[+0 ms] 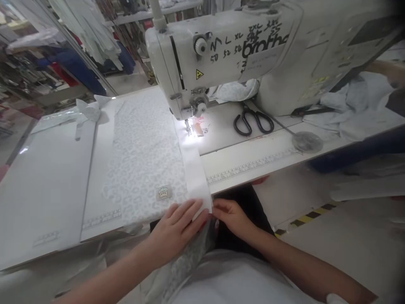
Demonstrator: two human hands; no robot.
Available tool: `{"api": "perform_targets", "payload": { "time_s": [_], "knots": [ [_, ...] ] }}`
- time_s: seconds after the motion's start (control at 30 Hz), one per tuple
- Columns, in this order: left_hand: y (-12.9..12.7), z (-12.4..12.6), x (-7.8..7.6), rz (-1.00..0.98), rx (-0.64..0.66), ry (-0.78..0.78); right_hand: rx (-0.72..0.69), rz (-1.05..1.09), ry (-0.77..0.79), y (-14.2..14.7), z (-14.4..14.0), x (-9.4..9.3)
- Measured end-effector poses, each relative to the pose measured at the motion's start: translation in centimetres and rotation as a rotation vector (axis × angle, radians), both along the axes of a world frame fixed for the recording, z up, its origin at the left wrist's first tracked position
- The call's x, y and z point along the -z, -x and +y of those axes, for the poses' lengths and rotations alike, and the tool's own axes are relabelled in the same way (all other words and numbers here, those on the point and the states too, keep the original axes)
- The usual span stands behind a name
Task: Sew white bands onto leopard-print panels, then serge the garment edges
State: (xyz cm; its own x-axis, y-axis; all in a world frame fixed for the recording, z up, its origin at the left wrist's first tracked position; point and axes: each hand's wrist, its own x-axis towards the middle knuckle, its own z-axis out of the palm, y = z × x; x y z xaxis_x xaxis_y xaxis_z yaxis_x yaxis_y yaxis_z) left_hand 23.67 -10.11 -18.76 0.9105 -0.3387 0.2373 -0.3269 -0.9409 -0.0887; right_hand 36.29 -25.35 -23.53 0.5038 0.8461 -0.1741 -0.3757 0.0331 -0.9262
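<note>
On the sewing table a pale grey leopard-print fabric piece lies spread out, with a small cartoon patch near its front edge. A white fabric strip runs along its right side, from under the lit presser foot to the table's front edge. My left hand rests over the strip's near end, fingers close together and gripping it with the print fabric. Pinched fingertips of my right hand hold the strip's right edge. Below my hands the print fabric hangs into my lap; the fingertips' undersides are hidden.
The sewing machine stands over the table. Black-handled scissors lie right of the needle, near a round metal disc on a rod. Crumpled fabric lies at right. A ruler scale follows the front edge.
</note>
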Motion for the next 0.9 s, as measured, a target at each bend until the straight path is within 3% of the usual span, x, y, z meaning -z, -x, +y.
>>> {"api": "perform_targets", "payload": {
  "time_s": [0.13, 0.43, 0.6, 0.8, 0.9],
  "knots": [
    [-1.1, -0.8, 1.2, -0.123, -0.052, 0.101, 0.047, -0.032, 0.035, 0.3, -0.9, -1.1],
    [-2.3, -1.3, -0.1, -0.082, 0.052, 0.327, 0.052, -0.148, 0.076, 0.4, -1.9, -2.5],
    [-2.3, -1.2, 0.2, -0.060, 0.060, 0.332, 0.034, -0.137, 0.087, 0.3, -2.1, -3.0],
    [-2.5, -1.6, 0.3, -0.095, 0.015, 0.306, -0.021, -0.119, 0.019, 0.1, -2.5, -2.0],
    [-2.7, -2.0, 0.0, -0.107, -0.011, 0.312, -0.051, -0.303, 0.052, -0.4, -2.7, -2.5]
  ]
}}
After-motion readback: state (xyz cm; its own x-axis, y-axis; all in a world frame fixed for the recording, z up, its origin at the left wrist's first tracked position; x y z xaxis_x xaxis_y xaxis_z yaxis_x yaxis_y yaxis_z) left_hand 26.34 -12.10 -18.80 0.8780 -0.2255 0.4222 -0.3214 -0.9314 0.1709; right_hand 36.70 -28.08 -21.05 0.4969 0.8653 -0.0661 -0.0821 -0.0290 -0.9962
